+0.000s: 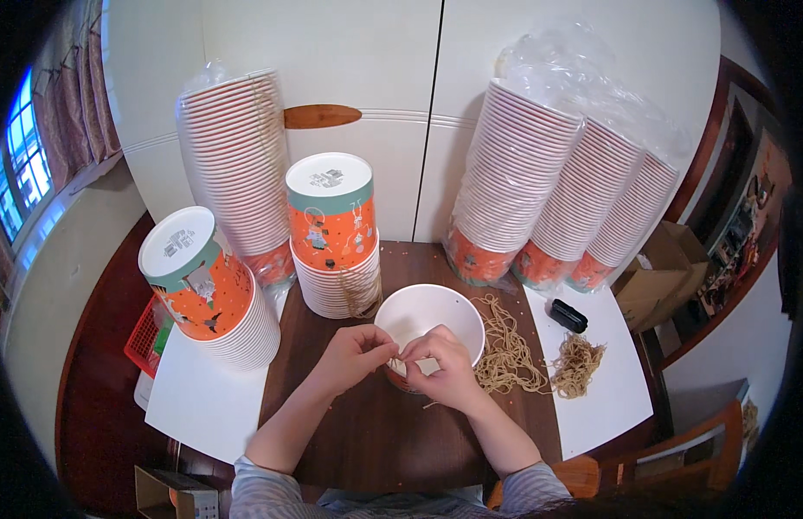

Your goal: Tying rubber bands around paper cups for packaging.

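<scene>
Before me, the person leans over a worktop (350, 437) with a dark brown wooden middle and white side ends. Near its middle stands an open, white-lined paper bucket (429, 304), mouth up. The left hand (356, 355) and right hand (442, 365) meet over its near rim, each with thumb and forefinger pinched together on a thin tan string (398, 358); the fingertips are almost touching, and the finer detail there is too small to make out.

Just right of the bucket lies a loose tan string heap (507, 353), and on the right white end a smaller tan string bundle (578, 367), near a glossy black oblong object (568, 316). Toward the left edge leans an upside-down stack of orange-and-green paper buckets (202, 290); a second upside-down bucket stack (334, 229) rises behind the left hand. Plastic-wrapped upright bucket stacks (516, 177) line the far right corner, and another wrapped stack (235, 160) stands at the far left.
</scene>
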`<control>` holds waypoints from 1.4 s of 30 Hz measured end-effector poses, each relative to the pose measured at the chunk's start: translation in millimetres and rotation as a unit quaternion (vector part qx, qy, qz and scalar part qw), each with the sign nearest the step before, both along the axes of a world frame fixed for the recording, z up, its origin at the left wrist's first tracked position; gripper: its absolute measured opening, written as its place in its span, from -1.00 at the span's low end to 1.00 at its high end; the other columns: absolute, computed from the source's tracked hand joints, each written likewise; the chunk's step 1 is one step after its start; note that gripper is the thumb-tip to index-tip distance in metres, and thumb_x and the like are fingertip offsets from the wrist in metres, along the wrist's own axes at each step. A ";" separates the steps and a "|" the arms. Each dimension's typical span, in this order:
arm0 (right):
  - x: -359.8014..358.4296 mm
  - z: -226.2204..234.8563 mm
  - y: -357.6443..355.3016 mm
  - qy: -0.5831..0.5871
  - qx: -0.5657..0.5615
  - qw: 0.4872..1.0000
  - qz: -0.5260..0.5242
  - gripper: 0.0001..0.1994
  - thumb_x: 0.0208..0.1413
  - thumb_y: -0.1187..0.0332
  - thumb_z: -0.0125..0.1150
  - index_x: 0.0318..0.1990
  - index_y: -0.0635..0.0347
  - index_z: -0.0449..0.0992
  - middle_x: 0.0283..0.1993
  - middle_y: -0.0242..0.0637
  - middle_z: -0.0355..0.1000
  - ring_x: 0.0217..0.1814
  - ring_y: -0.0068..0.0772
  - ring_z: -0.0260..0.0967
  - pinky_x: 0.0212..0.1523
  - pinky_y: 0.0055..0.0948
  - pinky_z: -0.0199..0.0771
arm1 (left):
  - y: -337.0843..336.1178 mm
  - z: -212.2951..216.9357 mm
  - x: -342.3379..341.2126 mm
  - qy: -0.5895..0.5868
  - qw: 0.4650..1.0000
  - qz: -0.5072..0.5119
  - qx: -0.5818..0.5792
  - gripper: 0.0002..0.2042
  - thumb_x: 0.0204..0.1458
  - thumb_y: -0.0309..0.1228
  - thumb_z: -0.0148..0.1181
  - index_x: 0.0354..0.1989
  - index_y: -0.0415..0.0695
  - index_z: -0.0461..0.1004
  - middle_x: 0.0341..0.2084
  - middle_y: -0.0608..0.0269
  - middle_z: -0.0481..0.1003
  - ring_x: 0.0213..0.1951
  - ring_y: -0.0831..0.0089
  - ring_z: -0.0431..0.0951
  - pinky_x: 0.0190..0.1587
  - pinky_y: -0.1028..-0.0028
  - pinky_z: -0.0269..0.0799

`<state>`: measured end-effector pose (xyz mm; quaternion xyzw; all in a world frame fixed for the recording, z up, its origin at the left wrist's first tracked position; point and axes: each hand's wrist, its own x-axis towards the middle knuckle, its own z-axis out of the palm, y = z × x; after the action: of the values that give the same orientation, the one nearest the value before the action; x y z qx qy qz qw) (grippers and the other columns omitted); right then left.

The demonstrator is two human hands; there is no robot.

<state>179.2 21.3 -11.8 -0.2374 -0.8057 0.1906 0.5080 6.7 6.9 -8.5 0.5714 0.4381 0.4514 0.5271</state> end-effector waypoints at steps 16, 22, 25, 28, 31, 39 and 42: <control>0.0 6.4 -2.4 -0.085 0.084 0.990 -0.072 -0.84 -0.34 0.49 0.28 -0.48 0.06 0.50 -0.50 -0.50 0.41 -0.41 -0.45 0.27 -0.33 -0.47 0.15 | 0.6 -0.5 0.0 -0.004 1.000 0.010 -0.005 -0.90 -0.05 -0.44 0.11 -0.48 -0.22 0.44 -0.63 0.45 0.39 -0.59 0.77 0.29 -0.58 0.73 0.16; -2.9 4.1 -4.1 -0.054 0.023 0.995 -0.084 -0.86 -0.30 0.50 0.29 -0.49 0.10 0.50 -0.56 -0.44 0.38 -0.47 -0.45 0.29 -0.38 -0.49 0.22 | 0.6 0.5 -2.9 -0.001 1.000 -0.013 -0.006 -0.91 -0.05 -0.45 0.11 -0.46 -0.21 0.44 -0.61 0.44 0.40 -0.55 0.76 0.32 -0.52 0.74 0.20; -3.0 3.8 -4.0 -0.039 -0.050 0.995 -0.073 -0.87 -0.28 0.50 0.29 -0.49 0.13 0.50 -0.57 -0.40 0.38 -0.49 -0.47 0.30 -0.42 -0.51 0.27 | -1.4 4.6 -2.0 -0.015 0.999 -0.028 -0.005 -0.91 -0.06 -0.47 0.11 -0.43 -0.23 0.44 -0.58 0.42 0.42 -0.51 0.75 0.36 -0.45 0.72 0.27; -2.3 4.0 -3.9 -0.035 -0.089 0.993 -0.063 -0.89 -0.26 0.50 0.27 -0.49 0.17 0.50 -0.58 -0.37 0.37 -0.50 -0.49 0.31 -0.44 -0.53 0.30 | -0.2 -1.5 -2.9 0.001 0.999 -0.026 0.025 -0.91 -0.07 -0.49 0.12 -0.42 -0.24 0.43 -0.55 0.40 0.43 -0.47 0.72 0.38 -0.40 0.70 0.30; -1.2 2.2 -2.8 -0.034 -0.101 0.993 -0.055 -0.91 -0.24 0.51 0.25 -0.49 0.19 0.49 -0.58 -0.36 0.37 -0.50 -0.50 0.32 -0.44 -0.54 0.31 | -0.8 -2.3 -2.1 0.004 0.999 -0.025 0.036 -0.91 -0.07 -0.49 0.13 -0.42 -0.25 0.43 -0.54 0.39 0.43 -0.47 0.71 0.39 -0.40 0.70 0.31; -2.0 3.3 -3.0 -0.021 -0.119 0.991 -0.058 -0.93 -0.25 0.52 0.23 -0.54 0.23 0.46 -0.58 -0.34 0.37 -0.49 -0.49 0.32 -0.43 -0.54 0.32 | -1.1 -0.7 -4.3 0.046 0.997 -0.026 0.049 -0.89 -0.08 -0.46 0.14 -0.42 -0.24 0.43 -0.55 0.39 0.43 -0.49 0.72 0.37 -0.45 0.70 0.29; -2.0 3.0 -3.1 -0.029 -0.111 0.991 -0.071 -0.93 -0.25 0.53 0.22 -0.54 0.22 0.46 -0.58 -0.34 0.38 -0.49 -0.49 0.33 -0.44 -0.53 0.32 | -0.6 -1.0 -3.1 0.055 0.997 -0.027 0.052 -0.90 -0.07 -0.46 0.13 -0.42 -0.24 0.43 -0.56 0.40 0.43 -0.50 0.72 0.37 -0.46 0.70 0.28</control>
<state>177.1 18.2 -8.8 -0.3542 -0.7754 0.2352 0.4670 3.7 6.2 -9.5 0.6340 0.4265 0.4269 0.4836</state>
